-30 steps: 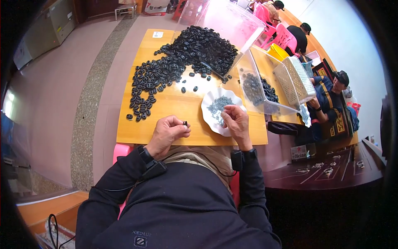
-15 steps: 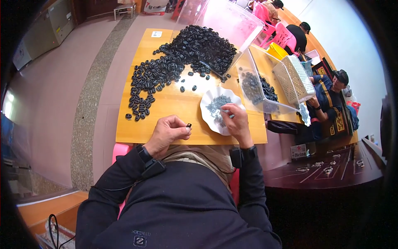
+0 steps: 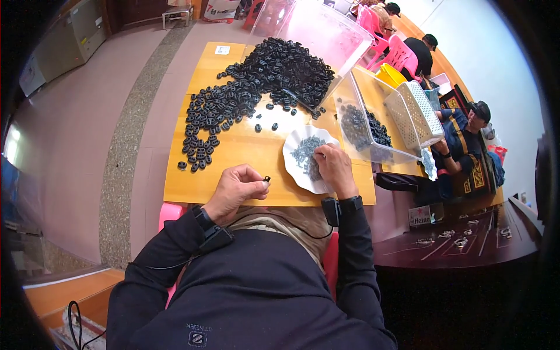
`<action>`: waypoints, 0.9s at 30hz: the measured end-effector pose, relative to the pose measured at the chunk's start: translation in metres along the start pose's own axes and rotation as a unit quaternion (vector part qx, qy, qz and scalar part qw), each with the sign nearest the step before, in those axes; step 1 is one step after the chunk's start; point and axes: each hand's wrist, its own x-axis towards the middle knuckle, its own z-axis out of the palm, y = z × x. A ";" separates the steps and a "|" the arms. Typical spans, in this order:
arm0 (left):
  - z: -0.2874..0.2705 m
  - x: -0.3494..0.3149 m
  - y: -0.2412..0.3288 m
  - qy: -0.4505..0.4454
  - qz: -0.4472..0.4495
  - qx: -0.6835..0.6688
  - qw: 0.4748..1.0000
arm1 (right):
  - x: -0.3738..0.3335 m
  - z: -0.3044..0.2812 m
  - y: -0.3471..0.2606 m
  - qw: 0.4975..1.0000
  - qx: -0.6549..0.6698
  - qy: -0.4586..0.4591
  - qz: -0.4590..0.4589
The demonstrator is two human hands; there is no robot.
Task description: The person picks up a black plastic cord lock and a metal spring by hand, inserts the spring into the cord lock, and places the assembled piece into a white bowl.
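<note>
My left hand (image 3: 238, 188) is closed in a pinch near the table's front edge, with a small black plastic piece (image 3: 266, 179) between thumb and forefinger. Over a white scalloped plate (image 3: 290, 153) my right hand (image 3: 336, 167) reaches down, its fingertips together in a heap of tiny grey pieces (image 3: 305, 150). Whether those fingertips hold one of them is hidden. Beyond both hands spreads a large pile of small black oval pieces with two holes (image 3: 286, 70), thinning toward the left; a few lie loose near the plate.
Behind the pile, a clear plastic bin (image 3: 326, 35) lies tipped toward it. Right of the plate stands another clear bin (image 3: 379, 153) holding black parts, beside a white perforated basket (image 3: 415, 114). A co-worker (image 3: 466, 125) sits at the right; other people sit farther back by pink chairs (image 3: 399, 53).
My right hand has lowered from above the plate into the grey pieces, and a grey piece seen at its fingertips no longer shows. The left hand keeps its pinch, nearly still.
</note>
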 end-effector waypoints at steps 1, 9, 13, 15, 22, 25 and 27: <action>0.000 0.000 0.000 -0.001 -0.002 -0.007 1.000 | -0.001 0.001 0.000 0.999 0.026 0.018 -0.006; 0.002 -0.002 0.003 0.011 -0.008 -0.032 0.999 | -0.004 0.005 -0.002 0.990 0.129 0.061 -0.003; -0.003 0.002 -0.003 0.010 -0.022 -0.046 0.999 | -0.007 0.008 0.000 0.986 0.155 0.064 -0.011; -0.004 0.003 -0.005 0.010 -0.022 -0.049 0.999 | -0.009 0.011 0.004 0.984 0.161 0.074 -0.027; -0.004 0.003 -0.005 0.000 -0.009 -0.061 0.998 | -0.018 0.007 -0.013 0.955 0.282 0.056 0.071; -0.004 0.003 -0.006 0.001 -0.008 -0.059 0.998 | -0.021 0.007 -0.029 0.929 0.356 0.021 0.099; -0.003 0.003 -0.006 0.000 -0.009 -0.058 0.998 | -0.023 0.009 -0.036 0.929 0.359 0.012 0.093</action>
